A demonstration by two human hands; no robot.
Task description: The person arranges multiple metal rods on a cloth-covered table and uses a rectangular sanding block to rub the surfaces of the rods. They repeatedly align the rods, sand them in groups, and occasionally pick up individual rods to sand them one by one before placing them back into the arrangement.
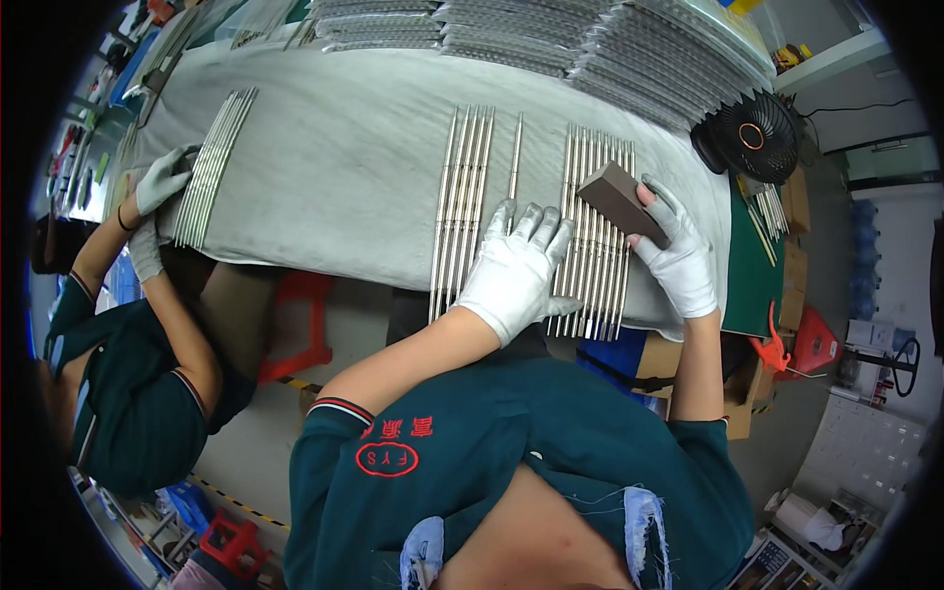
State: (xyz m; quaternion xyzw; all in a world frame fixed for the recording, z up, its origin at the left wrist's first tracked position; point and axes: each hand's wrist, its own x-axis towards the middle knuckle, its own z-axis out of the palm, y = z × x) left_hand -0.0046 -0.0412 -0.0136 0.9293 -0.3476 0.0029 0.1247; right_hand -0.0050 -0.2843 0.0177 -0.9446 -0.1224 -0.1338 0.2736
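A worker's left hand, in a pale glove, lies palm down with fingers spread at the near side of the table; whether it grips anything beneath cannot be told. The right hand, gloved with bare fingertips showing, holds a brown rectangular block between thumb and fingers. The block slants from upper left to lower right above a row of metal rods, masking part of their length; whether it touches them is unclear. The left thumb reaches across the row's near end. A single rod runs up from the left fingers, its lower part hidden under the glove, its thin end pointing away from the worker. A second group of rods lies just to the left. All have their long axes running from the worker toward the table's far side, on a grey cloth.

Red embroidered characters and an oval emblem mark the worker's dark green shirt, upside down in view. Farther left, a co-worker's gloved hands meet another bundle of rods. Clear-wrapped stacks, cut off above, line the far side near a black fan.
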